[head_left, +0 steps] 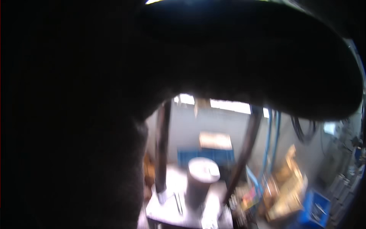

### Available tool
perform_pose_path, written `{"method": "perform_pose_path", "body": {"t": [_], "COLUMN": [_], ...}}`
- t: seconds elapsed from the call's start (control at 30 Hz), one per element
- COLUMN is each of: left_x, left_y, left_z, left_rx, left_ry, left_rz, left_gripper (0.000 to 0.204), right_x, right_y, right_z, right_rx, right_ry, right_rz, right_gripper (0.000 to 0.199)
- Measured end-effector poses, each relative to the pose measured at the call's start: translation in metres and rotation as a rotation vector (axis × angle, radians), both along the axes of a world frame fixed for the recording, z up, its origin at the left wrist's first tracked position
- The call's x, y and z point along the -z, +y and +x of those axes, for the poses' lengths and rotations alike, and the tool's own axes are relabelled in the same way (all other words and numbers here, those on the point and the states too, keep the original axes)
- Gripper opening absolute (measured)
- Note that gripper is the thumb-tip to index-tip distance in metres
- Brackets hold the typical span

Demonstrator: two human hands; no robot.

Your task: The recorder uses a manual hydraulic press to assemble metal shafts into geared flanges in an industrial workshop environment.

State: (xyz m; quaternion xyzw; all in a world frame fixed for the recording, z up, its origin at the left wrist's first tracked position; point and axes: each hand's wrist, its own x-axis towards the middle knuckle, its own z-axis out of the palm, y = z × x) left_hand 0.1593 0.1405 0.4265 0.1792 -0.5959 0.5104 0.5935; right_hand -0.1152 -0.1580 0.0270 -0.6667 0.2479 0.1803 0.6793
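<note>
A black, unfocused shape like a hand very close to the camera, apparently my left hand (114,76), blocks the left side and most of the top. One finger-like part (286,72) stretches across to the right. What its other fingers do, and whether they hold anything, is lost in the dark. My right hand does not show. Through the gap below appears a machine table (167,213) with a cylindrical metal piece (204,171), pale on top, standing between two dark posts (163,149).
Behind the table are a blue crate (187,155) and a light box (215,141) by a grey wall. Blue pipes (271,141) run up the wall, near a hanging dark cable (301,133). Lower right, torn cardboard (288,194) lies beside a blue bin (316,208). The scene is blurred.
</note>
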Motion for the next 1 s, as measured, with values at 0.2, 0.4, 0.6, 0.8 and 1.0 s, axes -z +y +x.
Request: {"method": "perform_pose_path", "body": {"t": [0.2, 0.4, 0.6, 0.8, 1.0], "left_x": [0.059, 0.127, 0.182, 0.234, 0.260], "left_y": [-0.017, -0.057, -0.037, 0.009, 0.099], "left_z": [0.031, 0.043, 0.044, 0.005, 0.008], "left_rx": [0.071, 0.196, 0.241, 0.247, 0.090], "left_ry": [0.009, 0.199, 0.343, 0.649, 0.758], "left_rz": [0.071, 0.207, 0.351, 0.467, 0.524], "left_gripper": [0.079, 0.080, 0.080, 0.081, 0.081], "right_x": [0.052, 0.051, 0.112, 0.094, 0.031], "right_y": [-0.015, -0.010, -0.009, -0.022, -0.017], "right_z": [-0.019, -0.030, -0.077, -0.066, -0.028], "right_rx": [-0.448, -0.474, -0.645, -0.813, 0.017], "right_ry": [-0.097, -0.007, 0.226, 0.173, -0.112], "right_rz": [-0.807, -0.869, -0.776, -0.591, -0.473], "right_gripper": [0.040, 0.047, 0.057, 0.060, 0.039]}}
